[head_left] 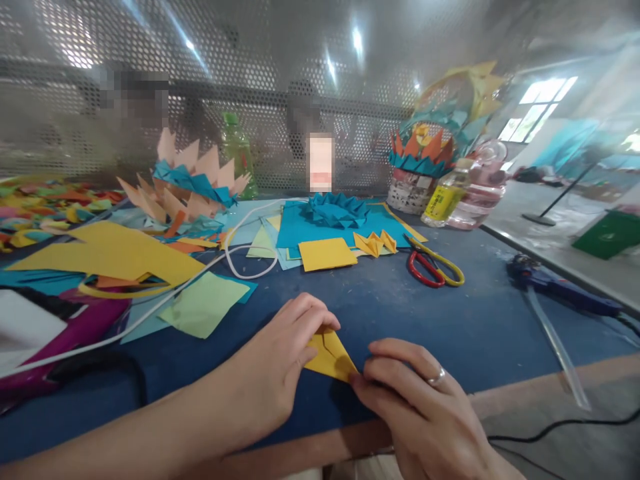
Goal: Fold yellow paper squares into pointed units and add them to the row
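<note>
Tapering, folded yellow paper [331, 360]

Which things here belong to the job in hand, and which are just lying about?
Job, likely: yellow paper, held by left hand and right hand; yellow sheet; folded yellow strip.

Lying about for now, seemingly: scissors; glue gun; green-capped bottle; yellow-labelled bottle.

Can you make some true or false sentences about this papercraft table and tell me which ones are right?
1. The left hand and right hand both touch the yellow paper. True.
2. The finger ring is on the left hand. False: the finger ring is on the right hand.
3. The scissors have one red and one yellow handle. True.
4. The blue glue gun lies left of both hands. False: the blue glue gun lies to their right.
</note>
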`<move>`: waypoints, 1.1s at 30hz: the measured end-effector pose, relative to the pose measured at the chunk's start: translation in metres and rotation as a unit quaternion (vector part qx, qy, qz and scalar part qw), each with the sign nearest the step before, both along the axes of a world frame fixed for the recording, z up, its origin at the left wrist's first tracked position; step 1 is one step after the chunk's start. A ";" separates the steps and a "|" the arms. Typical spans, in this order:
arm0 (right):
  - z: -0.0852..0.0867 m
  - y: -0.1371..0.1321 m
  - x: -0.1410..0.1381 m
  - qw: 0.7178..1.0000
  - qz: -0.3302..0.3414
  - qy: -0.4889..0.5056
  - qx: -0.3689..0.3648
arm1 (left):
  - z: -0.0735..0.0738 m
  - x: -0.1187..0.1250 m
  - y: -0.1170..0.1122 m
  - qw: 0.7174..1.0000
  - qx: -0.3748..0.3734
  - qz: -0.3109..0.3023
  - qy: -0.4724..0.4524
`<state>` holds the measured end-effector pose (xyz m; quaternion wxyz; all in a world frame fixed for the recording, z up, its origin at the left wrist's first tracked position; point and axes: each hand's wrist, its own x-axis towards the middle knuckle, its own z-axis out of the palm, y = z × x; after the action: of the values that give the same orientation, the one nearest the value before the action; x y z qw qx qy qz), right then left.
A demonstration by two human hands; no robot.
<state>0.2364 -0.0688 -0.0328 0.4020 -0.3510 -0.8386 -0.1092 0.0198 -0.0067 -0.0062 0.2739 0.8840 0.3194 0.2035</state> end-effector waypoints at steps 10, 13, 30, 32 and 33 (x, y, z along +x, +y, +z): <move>0.010 -0.002 0.010 0.989 0.063 0.076 -0.114 | -0.001 -0.002 0.007 0.999 0.019 -0.007 -0.050; 0.022 0.012 0.006 0.971 0.011 0.101 -0.214 | -0.004 -0.002 0.007 0.997 0.013 0.009 -0.071; 0.060 0.075 -0.027 0.885 0.006 -0.052 -0.462 | 0.000 -0.005 0.015 0.972 0.080 0.108 -0.194; 0.058 0.079 -0.026 0.876 0.008 -0.038 -0.480 | 0.000 -0.005 0.014 0.971 0.072 0.113 -0.199; 0.057 0.080 -0.025 0.873 0.007 -0.024 -0.486 | 0.000 -0.005 0.014 0.970 0.064 0.116 -0.202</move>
<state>0.2110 0.0112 0.0246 0.1608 -0.4931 -0.7981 0.3067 0.0151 0.0074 -0.0058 0.2500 0.7969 0.3443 0.4288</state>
